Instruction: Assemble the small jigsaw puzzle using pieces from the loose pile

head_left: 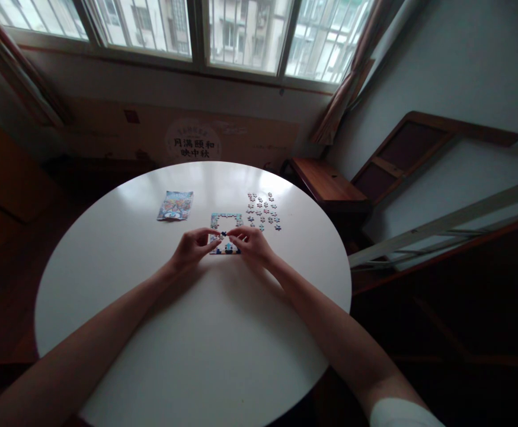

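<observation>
A small, partly assembled jigsaw puzzle [226, 220] lies on the round white table [152, 284], its border joined and its middle hollow. My left hand [192, 246] and my right hand [252, 242] meet over its near edge, fingertips pinched together. Between them sits a small dark puzzle piece [224, 233], and both hands touch it. Several loose puzzle pieces [264, 211] lie spread out just right of the frame.
A colourful picture packet [175, 205] lies on the table to the left of the puzzle. Behind the table are a window, a cardboard sheet with printed characters [193, 144] and a wooden bench [325, 181]. A wooden frame leans on the right wall.
</observation>
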